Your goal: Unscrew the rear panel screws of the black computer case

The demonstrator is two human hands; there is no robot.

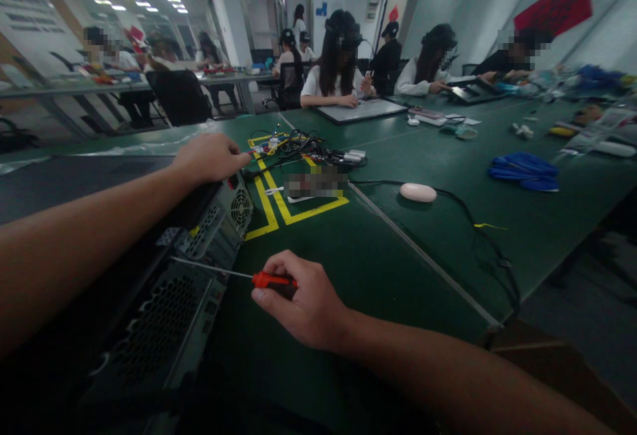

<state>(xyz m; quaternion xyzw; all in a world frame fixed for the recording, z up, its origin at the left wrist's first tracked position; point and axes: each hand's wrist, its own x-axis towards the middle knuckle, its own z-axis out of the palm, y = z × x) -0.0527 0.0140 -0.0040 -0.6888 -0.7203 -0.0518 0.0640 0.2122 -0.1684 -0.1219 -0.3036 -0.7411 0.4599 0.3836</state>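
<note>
A black computer case (134, 164) lies at the left with its metal rear panel (209, 249) facing right. My left hand (212, 156) is on its far rear corner, fingers bent over the edge. Its thumb is hidden. My right hand (306, 299) is closed round the red and black handle of a screwdriver (266, 280). The long shaft points left, and its tip meets the upper rear edge of the case, above the honeycomb vent (162, 322). Whether the tip sits in a screw is too small to tell.
Tangled cables (303, 146) lie past the case near yellow tape (318, 209). A pale oval object (418, 192) and a black cable (470, 213) are to the right, with a blue bundle (525, 170) beyond. Across the green table (388, 249), people handle flat panels (363, 111).
</note>
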